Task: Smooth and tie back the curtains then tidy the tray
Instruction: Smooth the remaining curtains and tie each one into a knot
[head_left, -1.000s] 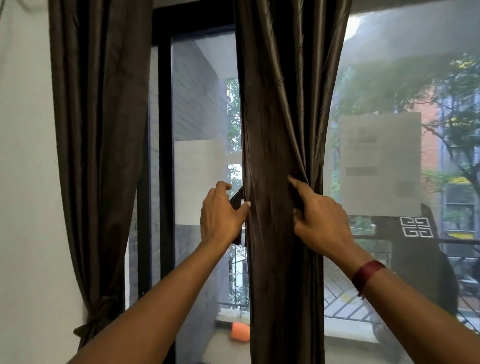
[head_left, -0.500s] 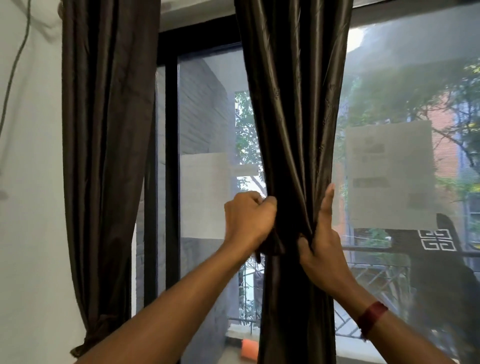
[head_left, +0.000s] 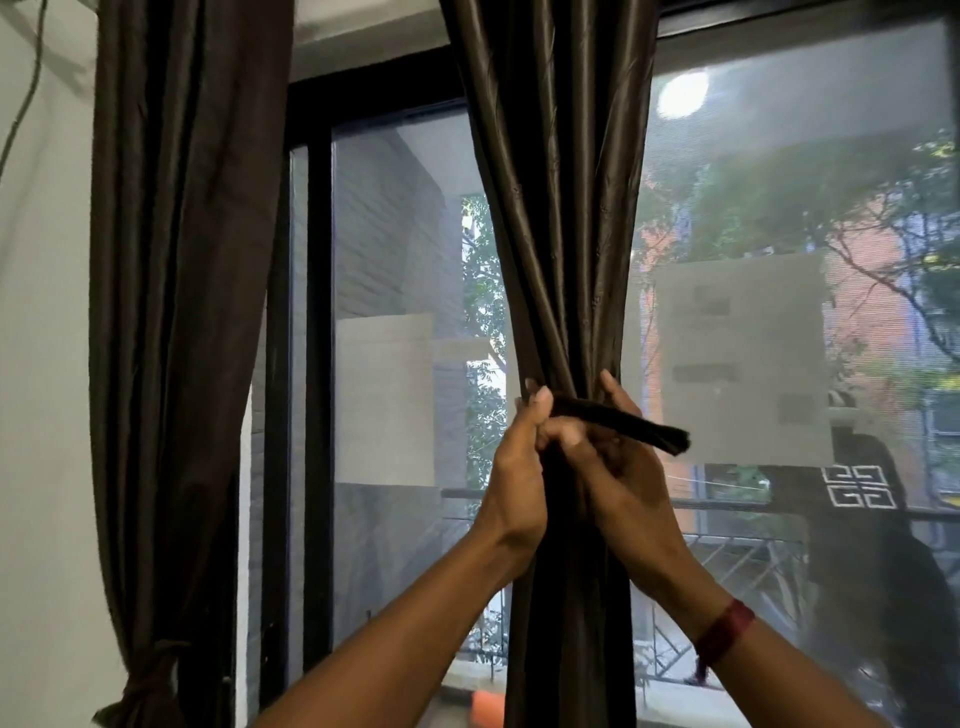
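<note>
A dark brown curtain hangs in the middle of the window, gathered into a narrow bunch at hand height. My left hand grips a dark tie-back strip at the bunch's left side; the strip runs across the front and its free end sticks out to the right. My right hand holds the gathered curtain from the right, just under the strip, with its fingers curled round the fabric. A second brown curtain hangs at the left, tied low down. No tray is in view.
A large window with a black frame lies behind the curtains. A white wall is at the far left. An orange object lies on the sill at the bottom. Railings and trees show outside.
The middle curtain has been squeezed into a tight bunch. The tie-back strip has come round its front, with the end now sticking out to the right. The view has tilted upward.
</note>
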